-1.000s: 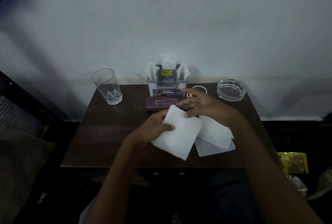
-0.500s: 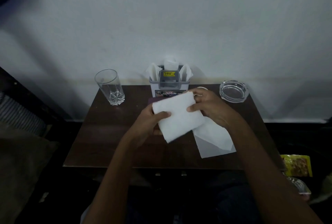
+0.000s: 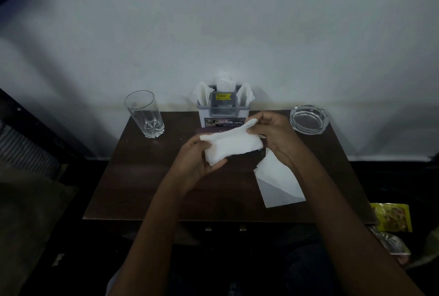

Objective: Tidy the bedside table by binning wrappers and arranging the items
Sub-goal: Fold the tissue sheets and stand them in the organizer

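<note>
Above the middle of the dark wooden bedside table [image 3: 147,177] I hold a white paper napkin [image 3: 232,146] between both hands. My left hand [image 3: 197,162] pinches its lower left edge, and my right hand [image 3: 273,134] pinches its upper right corner. The napkin is folded into a narrow band. Two more white napkins [image 3: 278,181] lie flat on the table under my right forearm. A grey napkin holder [image 3: 223,110] with upright napkins stands at the back centre. A maroon case behind the held napkin is mostly hidden.
An empty drinking glass [image 3: 145,115] stands at the table's back left, and a glass ashtray [image 3: 308,119] at the back right. Yellow and clear wrappers [image 3: 392,222] lie on the floor to the right of the table. A white wall rises behind.
Both hands lifted the napkin up and away from me toward the holder. It went from hanging open to a narrower folded band.
</note>
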Tool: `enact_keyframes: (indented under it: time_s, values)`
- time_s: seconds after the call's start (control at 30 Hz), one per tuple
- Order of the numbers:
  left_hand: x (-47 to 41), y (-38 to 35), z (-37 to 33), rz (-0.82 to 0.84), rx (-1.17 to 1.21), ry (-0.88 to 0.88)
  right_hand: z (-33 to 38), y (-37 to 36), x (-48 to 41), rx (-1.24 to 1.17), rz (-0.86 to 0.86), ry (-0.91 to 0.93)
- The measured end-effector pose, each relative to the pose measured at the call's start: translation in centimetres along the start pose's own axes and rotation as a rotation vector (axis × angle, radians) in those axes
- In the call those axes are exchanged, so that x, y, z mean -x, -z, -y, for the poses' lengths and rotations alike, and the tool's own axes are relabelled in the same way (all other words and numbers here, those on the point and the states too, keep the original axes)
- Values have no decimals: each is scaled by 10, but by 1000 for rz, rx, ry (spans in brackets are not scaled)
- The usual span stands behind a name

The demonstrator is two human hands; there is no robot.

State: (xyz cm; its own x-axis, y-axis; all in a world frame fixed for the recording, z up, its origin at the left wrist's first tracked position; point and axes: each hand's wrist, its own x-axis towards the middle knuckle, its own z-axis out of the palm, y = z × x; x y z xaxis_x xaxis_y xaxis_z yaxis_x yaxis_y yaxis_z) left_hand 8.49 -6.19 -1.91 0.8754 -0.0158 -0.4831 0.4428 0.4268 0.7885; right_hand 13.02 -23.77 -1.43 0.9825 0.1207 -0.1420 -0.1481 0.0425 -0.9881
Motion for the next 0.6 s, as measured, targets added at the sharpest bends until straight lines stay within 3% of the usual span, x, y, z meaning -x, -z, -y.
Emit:
enact_keyframes:
  time_s: [0.1, 0.17, 0.4, 0.6]
  values:
    - [3, 1, -3, 44, 163, 149, 3, -2, 3, 42, 21, 48]
    - [2, 1, -4, 23, 124, 145, 5, -3, 4, 19, 39, 53]
    - [-4, -2, 6, -91, -73, -71, 5, -6, 0, -174, -6, -51]
    - [-5, 0, 9, -171, -254, -233, 2, -8, 1, 93, 129, -203]
